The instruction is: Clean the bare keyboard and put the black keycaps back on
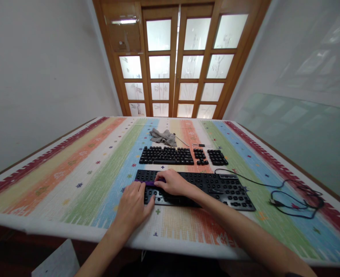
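Right hand pinches a purple strip over a black keyboard; left hand alongside, grip unclear; black keycaps beyond.

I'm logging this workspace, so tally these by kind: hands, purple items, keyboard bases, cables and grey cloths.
Left hand and right hand: 2
Purple item: 1
Keyboard base: 1
Cable: 1
Grey cloth: 1
Total: 6

open tablecloth lies left of the keyboard; its looped cable clutters the right side.
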`<state>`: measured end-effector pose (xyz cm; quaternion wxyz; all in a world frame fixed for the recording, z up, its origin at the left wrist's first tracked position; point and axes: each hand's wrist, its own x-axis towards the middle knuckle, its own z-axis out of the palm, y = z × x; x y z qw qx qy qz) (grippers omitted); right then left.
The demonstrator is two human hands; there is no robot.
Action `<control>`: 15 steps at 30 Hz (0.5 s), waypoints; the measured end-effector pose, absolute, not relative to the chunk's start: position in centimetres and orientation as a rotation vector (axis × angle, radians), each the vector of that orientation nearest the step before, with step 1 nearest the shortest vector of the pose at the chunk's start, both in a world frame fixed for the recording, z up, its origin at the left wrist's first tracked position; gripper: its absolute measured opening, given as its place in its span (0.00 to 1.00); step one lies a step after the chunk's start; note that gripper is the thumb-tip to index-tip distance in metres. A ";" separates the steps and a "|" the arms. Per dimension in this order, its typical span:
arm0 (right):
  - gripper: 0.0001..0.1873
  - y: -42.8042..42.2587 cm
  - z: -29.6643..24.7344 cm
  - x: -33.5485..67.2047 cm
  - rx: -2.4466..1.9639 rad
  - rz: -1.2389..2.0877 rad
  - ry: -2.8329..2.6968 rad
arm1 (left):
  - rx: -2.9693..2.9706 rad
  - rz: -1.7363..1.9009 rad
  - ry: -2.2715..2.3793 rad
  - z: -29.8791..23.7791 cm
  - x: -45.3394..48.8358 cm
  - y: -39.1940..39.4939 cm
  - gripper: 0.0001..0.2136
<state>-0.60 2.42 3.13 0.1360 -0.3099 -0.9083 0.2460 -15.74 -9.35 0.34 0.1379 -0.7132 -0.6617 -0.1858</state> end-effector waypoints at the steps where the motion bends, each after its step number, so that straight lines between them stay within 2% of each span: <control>1: 0.07 2.4 3.2 -0.4 -0.905 0.721 -2.628 | -2.069 -0.559 -1.903 0.2 -15.7 -9.4 0.11; 15: 0.07 2.4 3.2 -0.2 -0.891 0.739 -2.609 | -2.118 -0.564 -1.856 0.6 -16.0 -9.1 0.11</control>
